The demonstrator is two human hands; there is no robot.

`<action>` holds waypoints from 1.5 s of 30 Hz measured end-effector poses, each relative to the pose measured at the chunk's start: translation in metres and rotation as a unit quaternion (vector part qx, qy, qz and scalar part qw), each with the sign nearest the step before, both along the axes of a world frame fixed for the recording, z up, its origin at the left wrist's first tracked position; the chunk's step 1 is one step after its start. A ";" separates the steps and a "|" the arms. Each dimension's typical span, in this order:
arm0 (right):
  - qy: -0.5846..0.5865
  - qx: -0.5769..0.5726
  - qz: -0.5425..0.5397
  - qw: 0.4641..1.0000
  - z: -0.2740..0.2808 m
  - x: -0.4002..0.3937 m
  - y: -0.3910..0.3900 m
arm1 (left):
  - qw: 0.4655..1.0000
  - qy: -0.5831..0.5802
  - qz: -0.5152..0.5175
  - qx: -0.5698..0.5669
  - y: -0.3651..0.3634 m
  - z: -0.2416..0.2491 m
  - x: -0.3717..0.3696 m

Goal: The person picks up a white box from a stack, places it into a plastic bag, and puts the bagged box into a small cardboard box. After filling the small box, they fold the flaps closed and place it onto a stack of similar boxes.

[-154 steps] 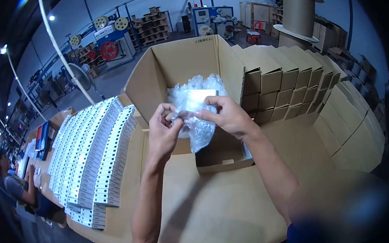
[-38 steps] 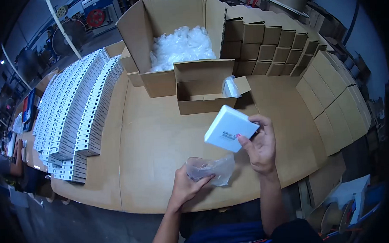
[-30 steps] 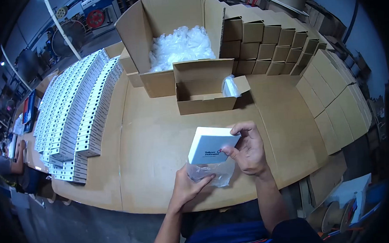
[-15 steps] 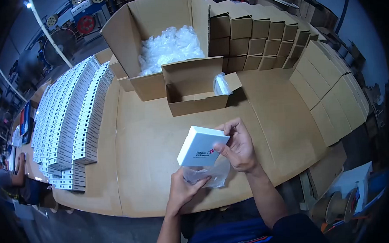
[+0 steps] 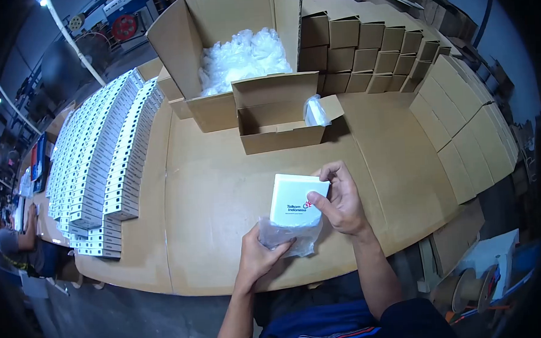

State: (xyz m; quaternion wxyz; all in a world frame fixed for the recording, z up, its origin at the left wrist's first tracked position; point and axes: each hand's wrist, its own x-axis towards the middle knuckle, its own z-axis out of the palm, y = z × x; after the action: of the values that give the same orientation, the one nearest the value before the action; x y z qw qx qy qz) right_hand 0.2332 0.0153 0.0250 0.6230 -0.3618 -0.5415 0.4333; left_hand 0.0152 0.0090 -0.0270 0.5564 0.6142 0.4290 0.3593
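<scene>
A white box with "Telkom Indonesia" printed on it is held upright above the table. My right hand pinches its right edge, thumb on the printed face. Around the box's lower end sits a clear plastic bag, gripped by my left hand with the thumb across its front. Beyond my hands stands an open brown carton, with a plastic-wrapped item at its right end.
A large open carton holds a heap of clear plastic bags. Stacked white boxes line the left, brown cartons the back right and right. Another person is at the far left. Spools stand lower right.
The white box has turned more upright and its lower end now sits inside the bag's mouth. The whole view has shifted slightly.
</scene>
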 end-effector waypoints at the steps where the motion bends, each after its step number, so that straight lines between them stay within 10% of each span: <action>1: -0.021 -0.005 -0.011 1.000 -0.001 0.001 0.000 | 1.000 -0.014 -0.001 -0.010 0.000 -0.001 0.000; 11: -0.173 -0.120 -0.019 0.977 -0.003 -0.002 0.011 | 0.969 -0.214 -0.006 -0.121 -0.005 -0.018 -0.006; 22: 0.116 -0.229 0.013 0.966 -0.053 0.004 -0.033 | 0.971 -0.211 0.103 -0.047 0.000 -0.029 0.002; 45: 0.102 -0.139 -0.002 0.985 -0.054 -0.028 -0.034 | 0.973 -0.206 0.094 0.045 0.010 -0.021 0.012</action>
State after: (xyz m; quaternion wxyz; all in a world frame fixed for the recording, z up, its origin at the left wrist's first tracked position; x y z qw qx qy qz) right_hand 0.2050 -0.0191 -0.0287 0.6196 -0.4001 -0.4090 0.5373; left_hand 0.0270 0.0192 -0.0480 0.5681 0.5083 0.3448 0.5477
